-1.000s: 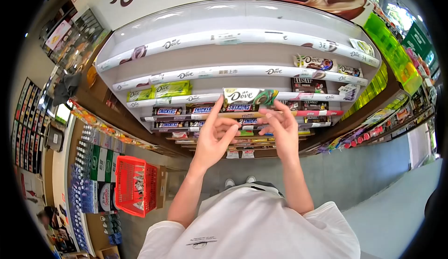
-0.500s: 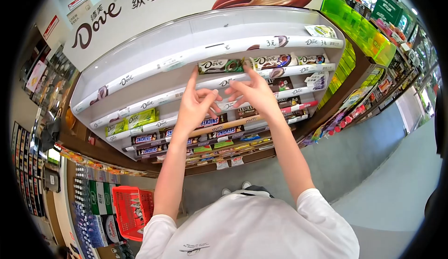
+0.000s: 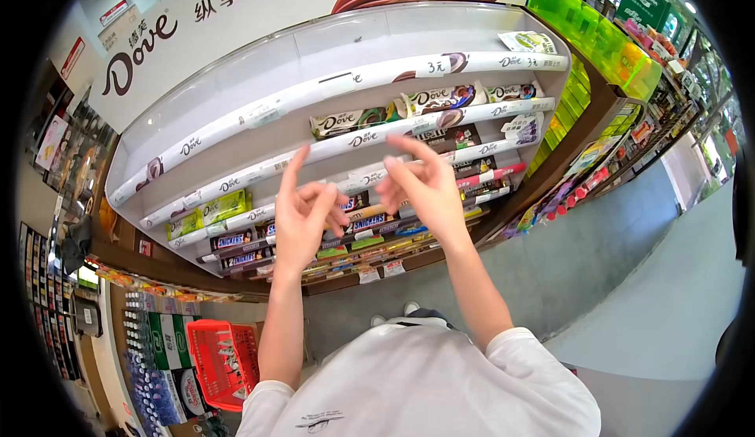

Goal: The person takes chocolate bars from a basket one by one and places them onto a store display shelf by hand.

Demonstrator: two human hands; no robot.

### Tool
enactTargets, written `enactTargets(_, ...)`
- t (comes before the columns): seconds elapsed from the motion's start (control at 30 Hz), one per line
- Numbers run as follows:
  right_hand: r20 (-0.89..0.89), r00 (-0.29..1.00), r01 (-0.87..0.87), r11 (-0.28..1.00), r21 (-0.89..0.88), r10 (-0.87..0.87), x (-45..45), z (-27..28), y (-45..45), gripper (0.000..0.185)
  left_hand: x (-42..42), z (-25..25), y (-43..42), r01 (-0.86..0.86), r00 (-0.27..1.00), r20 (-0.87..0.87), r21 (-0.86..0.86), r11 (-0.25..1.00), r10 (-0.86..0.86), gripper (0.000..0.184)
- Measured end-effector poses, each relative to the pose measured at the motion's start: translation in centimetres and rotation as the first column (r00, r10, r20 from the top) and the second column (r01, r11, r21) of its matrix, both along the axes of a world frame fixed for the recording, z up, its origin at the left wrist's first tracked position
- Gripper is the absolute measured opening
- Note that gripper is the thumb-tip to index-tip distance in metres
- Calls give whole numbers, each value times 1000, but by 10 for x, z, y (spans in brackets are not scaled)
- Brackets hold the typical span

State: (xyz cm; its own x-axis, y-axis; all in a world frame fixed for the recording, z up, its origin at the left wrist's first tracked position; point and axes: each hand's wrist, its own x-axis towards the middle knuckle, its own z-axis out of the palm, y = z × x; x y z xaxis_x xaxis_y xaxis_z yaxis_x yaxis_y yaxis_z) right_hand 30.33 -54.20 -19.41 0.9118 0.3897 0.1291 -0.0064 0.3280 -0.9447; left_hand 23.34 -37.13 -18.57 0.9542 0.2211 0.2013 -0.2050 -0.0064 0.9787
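My left hand (image 3: 307, 213) is in front of the middle shelves with its index finger raised and the others loosely curled, holding nothing. To its right, my right hand (image 3: 425, 189) hovers with fingers apart, also bare. Above both hands, a green-and-brown Dove chocolate box (image 3: 352, 121) lies on the second shelf of the white display rack (image 3: 236, 95). Beside that box sit a Dove chocolate box with blue and purple markings (image 3: 442, 98) and another Dove pack (image 3: 513, 92). Neither hand touches them.
Green-yellow packs (image 3: 208, 212) and Snickers bars (image 3: 299, 242) fill parts of the lower shelves. A red shopping basket (image 3: 222, 365) stands at lower left. Bright green clear bins (image 3: 590, 32) and another goods rack flank the right side, with grey floor (image 3: 598, 256) below.
Both hands have drawn back and down from the green-and-brown Dove chocolate box, which now lies free on the shelf. The view has shifted slightly.
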Motion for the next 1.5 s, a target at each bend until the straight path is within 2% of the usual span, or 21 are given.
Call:
enactTargets(0.1, -129, 991, -30, 999, -18, 28, -21, -31, -11, 26, -21, -30, 0, 34, 997, -65, -84, 996, -39, 50)
enactTargets(0.17, -224, 974, -52, 998, -29, 44, -28, -50, -18, 26, -33, -57, 2, 71, 985, -149, -123, 990, -89, 41)
enactTargets(0.23, -271, 962, -1, 998, -56, -14, -31, -67, -22, 24, -43, -80, 2, 73, 966, -232, -174, 982, -113, 38)
enactTargets(0.33, -280, 960, -16, 997, -77, -6, -30, -78, -25, 21, -55, -94, -2, 56, 958, -265, -190, 980, -107, 32)
enactTargets(0.8, -352, 923, -203, 973, -108, 154, -27, -93, -18, 20, -88, -102, -9, -148, 937, -344, -211, 966, 68, 29)
enactTargets(1.27, -400, 894, -259, 961, -99, 199, -20, -97, -15, 20, -92, -99, -20, -236, 916, -372, -198, 951, 150, 28)
enactTargets(1.5, -374, 899, -288, 951, -116, 227, -37, -95, 10, 20, -119, -101, 2, -345, 904, -334, -202, 917, 266, 18)
